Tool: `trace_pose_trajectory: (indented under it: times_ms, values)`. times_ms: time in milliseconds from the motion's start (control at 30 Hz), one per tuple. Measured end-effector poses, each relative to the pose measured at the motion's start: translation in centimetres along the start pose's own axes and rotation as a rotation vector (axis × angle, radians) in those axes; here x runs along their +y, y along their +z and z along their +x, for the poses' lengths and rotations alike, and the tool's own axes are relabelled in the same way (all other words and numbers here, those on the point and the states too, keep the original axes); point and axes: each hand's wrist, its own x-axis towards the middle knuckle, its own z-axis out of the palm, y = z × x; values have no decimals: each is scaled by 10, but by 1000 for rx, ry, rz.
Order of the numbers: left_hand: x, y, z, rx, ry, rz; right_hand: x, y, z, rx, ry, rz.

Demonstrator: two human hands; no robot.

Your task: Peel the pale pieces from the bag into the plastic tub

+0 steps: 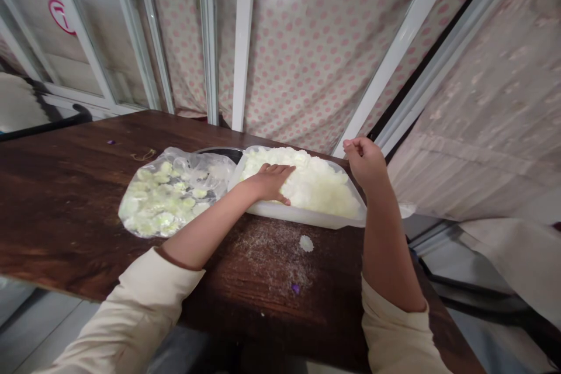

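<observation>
On the dark brown wooden table [61, 204] lies a clear plastic bag [175, 193] of pale green slices [164, 204]. To its right, a white chopped mound [324, 187] sits heaped in a white plastic tray [302, 216]. Your left hand [269, 182] presses open and flat on the mound. Your right hand [366, 162], loosely curled around nothing visible, rises above the tray's right end.

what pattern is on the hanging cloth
The hanging cloth has pink polka dots, best in the head view.

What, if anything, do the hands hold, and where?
Nothing: the left hand lies flat on a white mound in a plastic tray; the curled right hand looks empty.
</observation>
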Motion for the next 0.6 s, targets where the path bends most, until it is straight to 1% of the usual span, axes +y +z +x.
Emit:
trace_pose_trajectory:
  times_ms: [100,200,267,433,567,600]
  values:
    - [-7,-15,-6,2,-24,13,1,-1,0,-31,11,15]
    - [-15,-30,-12,44,-87,37,2,-2,0,-42,15,14]
    - [-17,-36,-16,68,-97,39,2,-2,0,-42,14,19]
    - [-18,-44,-24,52,-130,12,0,-4,-1,-47,-2,37]
    - [-15,-61,-37,94,-137,-56,1,-6,-1,-47,-21,43]
    - [-14,-66,-40,85,-126,-93,1,-7,-1,-46,-23,44]
